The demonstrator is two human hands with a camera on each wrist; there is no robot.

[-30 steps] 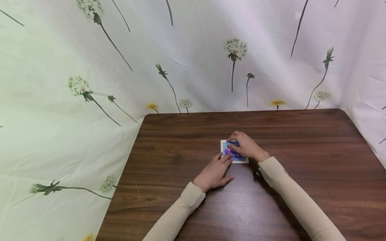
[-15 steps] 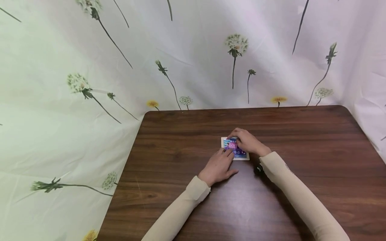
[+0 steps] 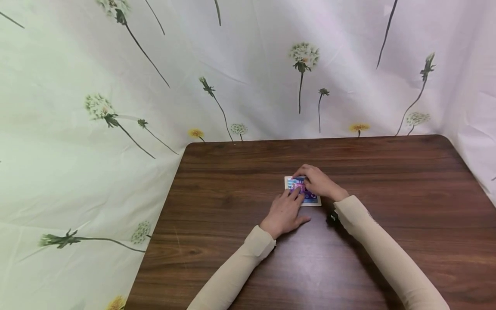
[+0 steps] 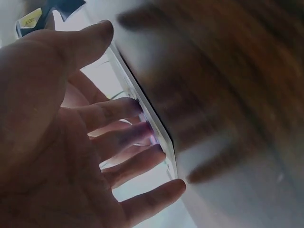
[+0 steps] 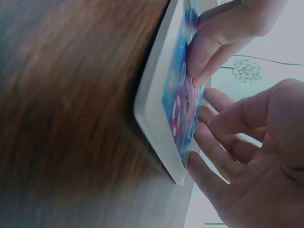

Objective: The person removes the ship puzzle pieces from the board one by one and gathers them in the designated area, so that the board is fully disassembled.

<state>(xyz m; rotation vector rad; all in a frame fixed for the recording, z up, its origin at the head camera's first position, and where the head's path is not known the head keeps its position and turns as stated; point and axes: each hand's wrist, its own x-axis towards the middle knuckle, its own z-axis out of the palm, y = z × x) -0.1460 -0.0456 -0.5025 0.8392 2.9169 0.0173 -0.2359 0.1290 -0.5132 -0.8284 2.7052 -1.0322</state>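
A small square board [image 3: 315, 202] lies flat on the table, with a white rim and a bright blue, purple and pink picture. From the near left, my left hand [image 3: 284, 213] reaches over it. Its fingertips press on the picture, and the thumb sticks out to the side. My right hand [image 3: 319, 183] bends over the far right part, fingers at the far edge and thumb tucked toward the picture, gripping the board there. In the right wrist view the board's thick pale edge [image 5: 154, 137] shows, with the right hand [image 5: 256, 152] below the left hand [image 5: 232, 40].
The brown wood-grain table [image 3: 217, 185] has rounded far corners. A white curtain [image 3: 252, 77] printed with dandelions hangs behind it and along the left and right sides. A dark wrist camera [image 3: 332, 218] shows under the right cuff.
My left hand has shifted right and further onto the picture. The right thumb has drawn back to the right. The head view has tilted slightly, so the table appears higher.
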